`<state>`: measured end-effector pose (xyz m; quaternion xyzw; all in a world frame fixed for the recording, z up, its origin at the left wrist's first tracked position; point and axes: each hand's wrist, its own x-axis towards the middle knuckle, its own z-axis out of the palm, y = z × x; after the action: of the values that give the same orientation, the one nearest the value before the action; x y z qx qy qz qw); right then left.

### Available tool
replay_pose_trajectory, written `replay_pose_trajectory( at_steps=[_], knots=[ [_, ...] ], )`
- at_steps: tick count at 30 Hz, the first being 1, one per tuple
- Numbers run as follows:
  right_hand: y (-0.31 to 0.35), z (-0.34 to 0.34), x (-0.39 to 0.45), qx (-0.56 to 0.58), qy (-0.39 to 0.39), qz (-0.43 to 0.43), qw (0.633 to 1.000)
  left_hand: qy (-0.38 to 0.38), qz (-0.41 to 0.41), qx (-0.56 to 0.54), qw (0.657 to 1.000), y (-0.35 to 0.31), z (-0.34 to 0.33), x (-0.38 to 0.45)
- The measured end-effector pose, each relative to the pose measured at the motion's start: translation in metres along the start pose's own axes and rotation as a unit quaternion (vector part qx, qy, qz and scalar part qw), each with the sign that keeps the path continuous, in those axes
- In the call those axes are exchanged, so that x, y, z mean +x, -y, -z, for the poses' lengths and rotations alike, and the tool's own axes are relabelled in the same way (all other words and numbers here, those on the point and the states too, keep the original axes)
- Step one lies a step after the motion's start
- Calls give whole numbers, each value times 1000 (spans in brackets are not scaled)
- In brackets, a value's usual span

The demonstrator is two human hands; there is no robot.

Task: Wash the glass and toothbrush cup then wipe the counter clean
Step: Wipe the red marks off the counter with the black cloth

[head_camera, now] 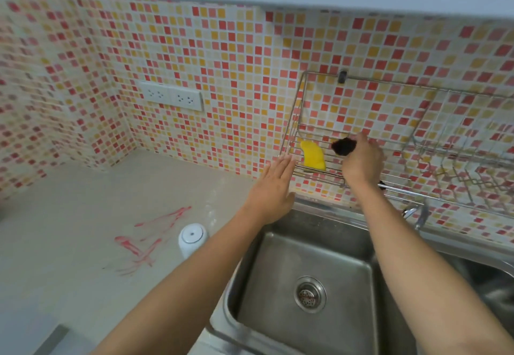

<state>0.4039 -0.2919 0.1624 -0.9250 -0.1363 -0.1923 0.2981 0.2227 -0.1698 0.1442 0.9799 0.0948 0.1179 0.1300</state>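
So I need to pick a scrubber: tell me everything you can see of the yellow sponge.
The sponge is bright yellow, curved like a wave, and looks like soft foam with a darker layer at its bottom end. It lies on the wire rack on the tiled wall, at the shelf's left side. Neither hand touches it; the left hand reaches near the rack's corner.

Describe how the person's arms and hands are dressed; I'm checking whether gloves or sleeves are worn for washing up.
Both forearms are bare right to the frame edge, with no sleeves in view. The left hand and right hand wear no gloves. No watch, bracelet or ring is visible on either.
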Motion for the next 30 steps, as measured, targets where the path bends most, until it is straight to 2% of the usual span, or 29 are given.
replay_pose_trajectory(
  at_steps=[2,4,5,7,9,11,14,17,19,21,25,27,30],
  knots=[
    [6,15,-19,110,-98,70,987,-50,12,-44,998,15,3,-28],
    [20,31,-47,222,-204,137,944,-105,39,-67,991,44,-3,-61],
    [28,37,-65,258,-237,163,922,-128,62,-67,988,61,-7,-79],
    [47,42,-103,290,-247,207,901,-150,124,-74,978,97,-15,-112],
    [62,29,-142,293,-188,228,909,-126,182,-108,969,130,-24,-138],
    [74,-4,-183,276,-82,195,938,-90,200,-160,963,160,-34,-158],
    [83,-69,-241,243,75,45,966,-25,197,-223,954,190,-54,-175],
    [82,-118,-289,236,134,-111,956,11,209,-302,930,214,-82,-181],
    [86,-135,-316,235,150,-157,947,3,194,-350,917,227,-101,-181],
    [89,-145,-341,214,169,-157,949,-10,179,-382,907,236,-115,-179],
    [92,-160,-392,171,257,-132,942,-15,175,-412,894,244,-128,-176],
    [95,-162,-403,99,264,-92,955,-17,165,-433,886,247,-131,-175],
    [94,-166,-398,-7,256,22,966,-27,152,-453,878,250,-127,-175]
  ],
)
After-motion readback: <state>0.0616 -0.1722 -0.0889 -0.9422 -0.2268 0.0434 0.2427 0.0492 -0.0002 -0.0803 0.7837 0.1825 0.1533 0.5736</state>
